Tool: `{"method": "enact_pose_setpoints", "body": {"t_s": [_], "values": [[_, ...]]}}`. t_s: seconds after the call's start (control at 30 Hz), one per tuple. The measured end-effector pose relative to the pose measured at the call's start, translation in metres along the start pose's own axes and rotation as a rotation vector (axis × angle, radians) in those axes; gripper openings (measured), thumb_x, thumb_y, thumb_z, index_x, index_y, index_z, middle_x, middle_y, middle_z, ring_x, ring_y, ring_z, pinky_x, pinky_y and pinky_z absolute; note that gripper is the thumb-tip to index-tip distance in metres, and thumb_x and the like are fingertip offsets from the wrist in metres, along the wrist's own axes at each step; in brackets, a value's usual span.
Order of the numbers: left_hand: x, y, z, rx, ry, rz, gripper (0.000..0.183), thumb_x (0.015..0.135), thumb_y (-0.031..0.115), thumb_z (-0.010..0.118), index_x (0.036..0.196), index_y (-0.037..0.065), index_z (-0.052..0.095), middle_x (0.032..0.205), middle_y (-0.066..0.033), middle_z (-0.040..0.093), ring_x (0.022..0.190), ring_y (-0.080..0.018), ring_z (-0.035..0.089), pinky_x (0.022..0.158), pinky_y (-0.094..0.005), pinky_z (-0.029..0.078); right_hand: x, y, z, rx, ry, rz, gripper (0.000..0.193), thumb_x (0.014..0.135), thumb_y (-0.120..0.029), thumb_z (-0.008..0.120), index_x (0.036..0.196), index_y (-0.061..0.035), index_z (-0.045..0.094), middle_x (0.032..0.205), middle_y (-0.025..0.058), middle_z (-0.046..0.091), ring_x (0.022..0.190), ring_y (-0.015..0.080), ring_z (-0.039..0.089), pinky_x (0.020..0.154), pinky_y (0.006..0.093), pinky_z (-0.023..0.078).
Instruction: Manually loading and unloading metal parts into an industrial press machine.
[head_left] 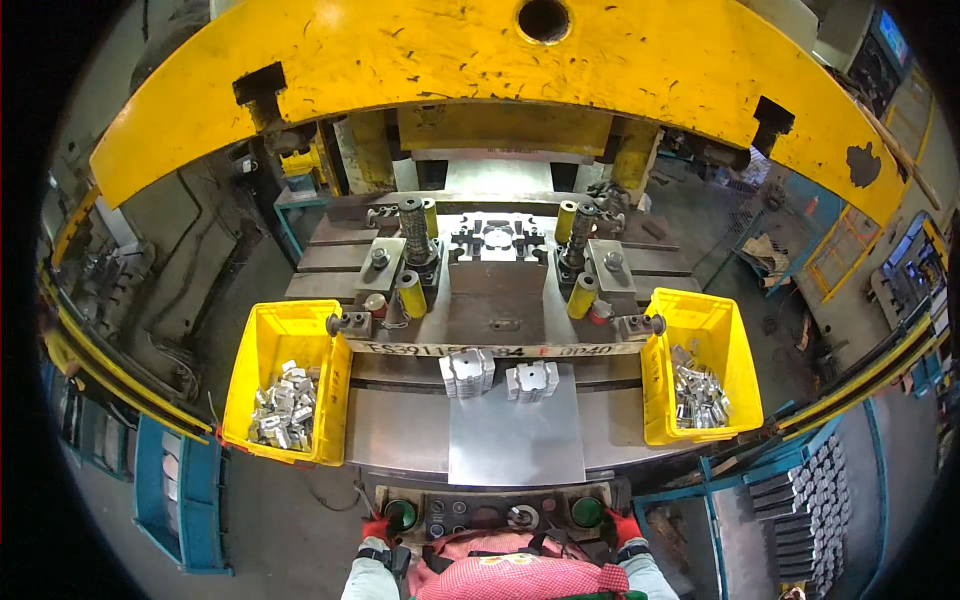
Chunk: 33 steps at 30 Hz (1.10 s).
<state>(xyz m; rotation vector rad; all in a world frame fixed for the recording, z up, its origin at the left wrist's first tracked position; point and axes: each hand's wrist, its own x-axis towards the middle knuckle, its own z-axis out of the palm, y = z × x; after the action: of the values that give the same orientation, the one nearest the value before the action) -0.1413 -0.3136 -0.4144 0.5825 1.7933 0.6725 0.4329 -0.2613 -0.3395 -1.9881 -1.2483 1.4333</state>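
Note:
Both my hands wear red gloves and are at the two ends of the control panel [480, 508] in front of me. My left hand [377, 530] is beside the left green push button [401, 515]. Close by the right green push button [587, 512] is my right hand [625, 528]. The fingers of both are too small and partly hidden to show their pose. Beyond the panel, two stacks of flat metal parts, a left stack [467, 374] and a right stack [532, 381], stand on a grey metal sheet [515, 440]. The press die [497, 237] has a shaped metal piece on it.
A left yellow bin [335, 400] and a right yellow bin [655, 400] hold small metal pieces. The yellow press ram [600, 60] spans overhead. Guide posts rise beside the die. A blue rack [715, 510] with rows of metal parts is at lower right; a blue cart [205, 500] is at left.

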Motion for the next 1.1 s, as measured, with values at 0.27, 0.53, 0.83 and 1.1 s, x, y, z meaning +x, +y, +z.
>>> {"method": "enact_pose_setpoints", "body": {"t_s": [0.27, 0.53, 0.83, 1.1], "values": [[0.002, 0.026, 0.019, -0.134, 0.452, -0.149, 0.091, 0.054, 0.023, 0.073, 0.125, 0.009, 0.018, 0.119, -0.009, 0.042, 0.103, -0.0247, 0.043, 0.079, -0.0479, 0.038, 0.031, 0.001, 0.028, -0.138, 0.396, 0.244, 0.102, 0.052, -0.03, 0.076, 0.122, 0.0112, 0.015, 0.111, 0.0229, 0.048, 0.103, 0.0319, 0.047, 0.084, 0.034, 0.04], [0.01, 0.014, 0.016, -0.152, 0.505, -0.102, 0.092, 0.045, 0.012, 0.078, 0.118, 0.003, 0.022, 0.116, -0.0117, 0.043, 0.102, -0.0228, 0.044, 0.082, -0.0379, 0.039, 0.005, -0.048, 0.024, -0.157, 0.37, 0.328, 0.094, 0.055, -0.032, 0.074, 0.123, 0.0065, 0.023, 0.118, 0.0233, 0.042, 0.11, 0.0312, 0.041, 0.089, 0.0341, 0.036], [0.017, -0.002, 0.002, -0.267, 0.473, -0.093, 0.079, 0.046, 0.004, 0.074, 0.111, 0.005, 0.029, 0.105, -0.011, 0.046, 0.089, -0.0224, 0.048, 0.074, -0.0373, 0.041, 0.016, -0.034, 0.031, -0.162, 0.39, 0.261, 0.082, 0.056, -0.032, 0.073, 0.115, 0.0041, 0.031, 0.108, 0.023, 0.05, 0.102, 0.0331, 0.048, 0.083, 0.036, 0.041], [0.028, -0.007, -0.001, -0.431, 0.511, -0.009, 0.082, 0.047, 0.013, 0.078, 0.113, 0.004, 0.031, 0.105, -0.0109, 0.048, 0.09, -0.0231, 0.049, 0.072, -0.0358, 0.043, 0.026, -0.021, 0.034, -0.149, 0.394, 0.295, 0.078, 0.05, -0.035, 0.075, 0.106, 0.0028, 0.035, 0.101, 0.0223, 0.053, 0.097, 0.0342, 0.051, 0.079, 0.0369, 0.042]]}}
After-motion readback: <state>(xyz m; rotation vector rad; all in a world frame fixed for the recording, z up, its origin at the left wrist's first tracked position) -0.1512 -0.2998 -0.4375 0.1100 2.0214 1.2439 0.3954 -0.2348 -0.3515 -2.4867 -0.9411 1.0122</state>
